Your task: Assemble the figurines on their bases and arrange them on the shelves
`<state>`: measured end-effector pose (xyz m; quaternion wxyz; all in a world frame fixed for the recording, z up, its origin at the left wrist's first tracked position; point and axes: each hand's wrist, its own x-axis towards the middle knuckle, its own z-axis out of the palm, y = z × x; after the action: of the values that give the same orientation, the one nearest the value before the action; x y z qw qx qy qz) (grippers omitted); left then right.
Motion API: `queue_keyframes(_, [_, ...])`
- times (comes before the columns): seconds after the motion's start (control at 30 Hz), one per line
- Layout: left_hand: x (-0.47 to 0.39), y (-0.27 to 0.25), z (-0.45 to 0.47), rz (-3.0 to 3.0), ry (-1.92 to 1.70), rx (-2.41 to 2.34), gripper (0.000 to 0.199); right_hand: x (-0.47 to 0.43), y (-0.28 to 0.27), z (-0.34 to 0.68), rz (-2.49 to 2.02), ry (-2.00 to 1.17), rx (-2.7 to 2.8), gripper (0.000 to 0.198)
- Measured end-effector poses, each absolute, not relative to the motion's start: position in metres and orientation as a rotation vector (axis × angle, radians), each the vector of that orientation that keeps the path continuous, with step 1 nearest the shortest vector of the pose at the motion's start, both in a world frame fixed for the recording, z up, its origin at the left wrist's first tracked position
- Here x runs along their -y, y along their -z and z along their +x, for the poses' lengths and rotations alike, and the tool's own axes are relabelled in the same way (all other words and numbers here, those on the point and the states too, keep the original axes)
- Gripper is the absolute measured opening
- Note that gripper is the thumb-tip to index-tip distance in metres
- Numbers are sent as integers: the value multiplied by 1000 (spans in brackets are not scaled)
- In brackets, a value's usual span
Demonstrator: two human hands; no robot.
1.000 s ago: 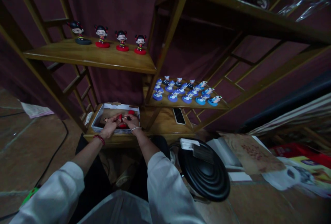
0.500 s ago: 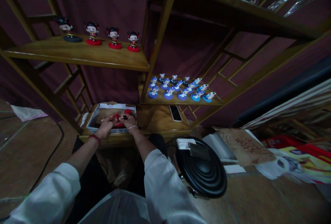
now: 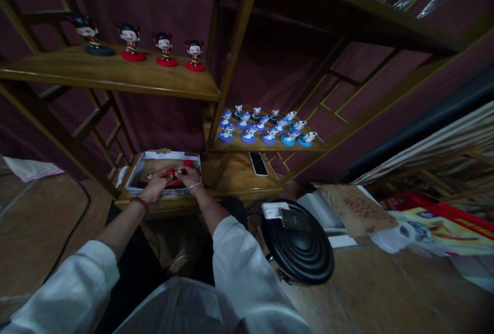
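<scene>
Both hands are inside a shallow cardboard box (image 3: 170, 155) on the low wooden shelf. My left hand (image 3: 157, 182), with a red bead bracelet at the wrist, has its fingers closed around the red part of a small figurine (image 3: 178, 171). My right hand (image 3: 190, 175), wearing a pale bracelet, pinches the figurine's dark end from the other side. Fingers cover most of it. Another small figurine (image 3: 148, 176) lies in the box left of my left hand. A red round base (image 3: 188, 162) shows behind my right hand, and more red lies below the hands.
Black-haired figurines (image 3: 164, 48) stand in a row on the upper left shelf (image 3: 116, 74). Several purple, blue and dark figurines (image 3: 269, 135) crowd the middle shelf. A phone (image 3: 258, 163) lies right of the box. Beside my knee is a black round stool (image 3: 299, 251) with small packets on it.
The head view has shifted slightly, so the shelves sit a little further left and higher. Both hands stay on the figurine in the box, with hardly any visible movement.
</scene>
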<state>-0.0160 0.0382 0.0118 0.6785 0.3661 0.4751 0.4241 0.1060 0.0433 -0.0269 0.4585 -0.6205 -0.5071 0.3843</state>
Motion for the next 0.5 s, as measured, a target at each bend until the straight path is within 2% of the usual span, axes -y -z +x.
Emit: queue_keyframes(0.5, [-43, -9, -16, 875, -879, -1042, 27, -44, 25, 106, -1519, -932, 1243, 20])
